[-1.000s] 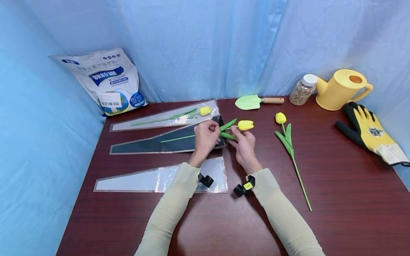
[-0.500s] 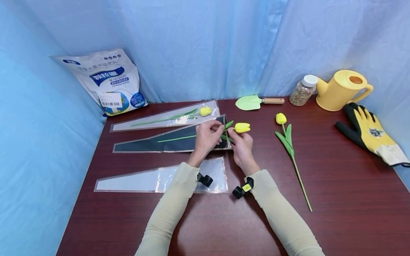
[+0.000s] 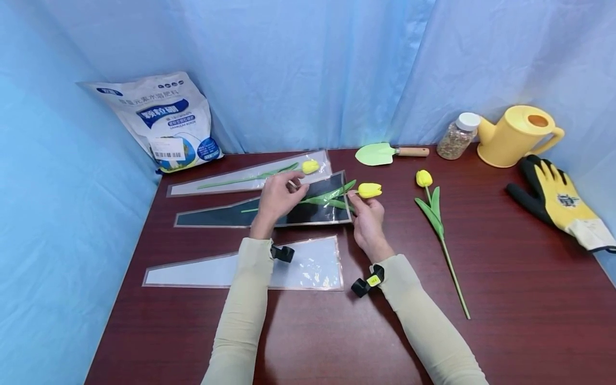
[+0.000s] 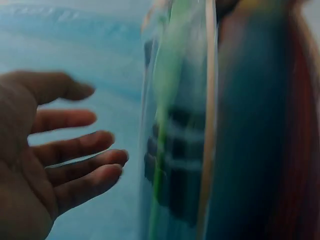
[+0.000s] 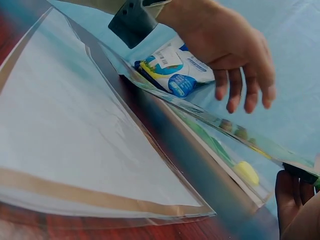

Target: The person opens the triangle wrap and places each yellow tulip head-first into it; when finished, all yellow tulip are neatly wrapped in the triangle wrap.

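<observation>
In the head view, a yellow tulip (image 3: 369, 190) lies with its stem and leaves mostly inside a dark, clear-fronted flower sleeve (image 3: 221, 215). Its bloom sticks out past the sleeve's wide right end. My right hand (image 3: 369, 220) pinches the tulip just below the bloom, at the sleeve's mouth; the exact grip is partly hidden. Over the middle of that sleeve hovers my left hand (image 3: 279, 197), fingers loosely bent and holding nothing. The left wrist view shows the left hand (image 4: 75, 145) with fingers spread apart from the shiny sleeve (image 4: 175, 150).
Behind lies a white sleeve (image 3: 231, 183) with a tulip (image 3: 310, 167) in it; another white sleeve (image 3: 192, 276) lies in front. A loose tulip (image 3: 440, 230) is at right. Farther back are a fertilizer bag (image 3: 163, 123), trowel (image 3: 377, 154), jar (image 3: 454, 138), watering can (image 3: 512, 139) and glove (image 3: 560, 200).
My left hand has let go near the sleeve's mouth and moved left. The dark sleeve has shifted slightly right, covering more of the tulip's leaves. My right hand stays near the bloom.
</observation>
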A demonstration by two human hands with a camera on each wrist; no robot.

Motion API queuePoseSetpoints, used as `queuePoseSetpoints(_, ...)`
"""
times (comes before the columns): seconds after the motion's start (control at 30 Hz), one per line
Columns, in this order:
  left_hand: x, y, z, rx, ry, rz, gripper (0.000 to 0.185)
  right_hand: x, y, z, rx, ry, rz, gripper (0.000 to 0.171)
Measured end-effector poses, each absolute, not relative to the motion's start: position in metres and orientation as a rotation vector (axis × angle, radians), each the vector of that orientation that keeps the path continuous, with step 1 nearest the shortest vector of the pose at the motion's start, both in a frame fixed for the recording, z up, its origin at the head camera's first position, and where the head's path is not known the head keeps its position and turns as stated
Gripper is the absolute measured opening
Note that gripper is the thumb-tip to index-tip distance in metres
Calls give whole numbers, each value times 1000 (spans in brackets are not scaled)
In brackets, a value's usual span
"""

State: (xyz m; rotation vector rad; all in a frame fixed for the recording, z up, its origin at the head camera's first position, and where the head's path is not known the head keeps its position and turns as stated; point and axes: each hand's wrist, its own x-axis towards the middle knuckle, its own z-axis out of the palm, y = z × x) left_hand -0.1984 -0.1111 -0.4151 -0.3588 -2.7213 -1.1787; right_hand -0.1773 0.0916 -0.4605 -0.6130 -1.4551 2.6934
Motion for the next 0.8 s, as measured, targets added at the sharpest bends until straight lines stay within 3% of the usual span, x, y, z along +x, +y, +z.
queuePoseSetpoints(0.3,-203,-143,-420,-549,-3124,-1109,97,-179,94,-460,-652,-1437,2704,8)
queuePoseSetpoints(0.43,-203,-139,-424,-647,-3223,-984,118,-179,95,-458,-657,-1422,2709,8)
queuePoseSetpoints(0.63,-202,-134,-427,-659,-3308,-841,128,-179,96,-456,-658,-1388,2720,7)
queuePoseSetpoints(0.8,-202,-130,-432,-640,-3348,-687,125,-179,98,-454,-636,-1382,2714,6)
